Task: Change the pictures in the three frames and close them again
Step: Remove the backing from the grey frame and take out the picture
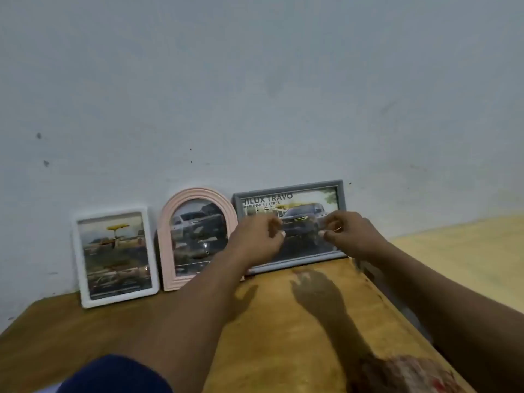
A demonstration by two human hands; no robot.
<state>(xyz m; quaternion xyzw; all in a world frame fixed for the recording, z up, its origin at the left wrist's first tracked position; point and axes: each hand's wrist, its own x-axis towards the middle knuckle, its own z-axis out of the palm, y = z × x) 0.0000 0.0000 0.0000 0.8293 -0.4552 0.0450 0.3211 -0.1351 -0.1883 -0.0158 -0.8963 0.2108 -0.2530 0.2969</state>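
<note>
Three picture frames lean upright against the wall at the back of a wooden table (283,321). At the left stands a white rectangular frame (114,256) with a picture of cars. In the middle is a pink arched frame (197,236) with a truck picture. At the right is a wide grey frame (292,194) with a dark truck picture and lettering. My left hand (256,236) and my right hand (348,234) are both in front of the grey frame's glass with curled fingers. Nothing shows in either hand; whether the fingertips touch the frame is unclear.
A pale grey wall (255,95) rises right behind the frames. The table's right edge drops to a light yellow floor (467,251). A dark blue cloth (113,375) and a reddish patterned cloth (411,375) lie at the near edge.
</note>
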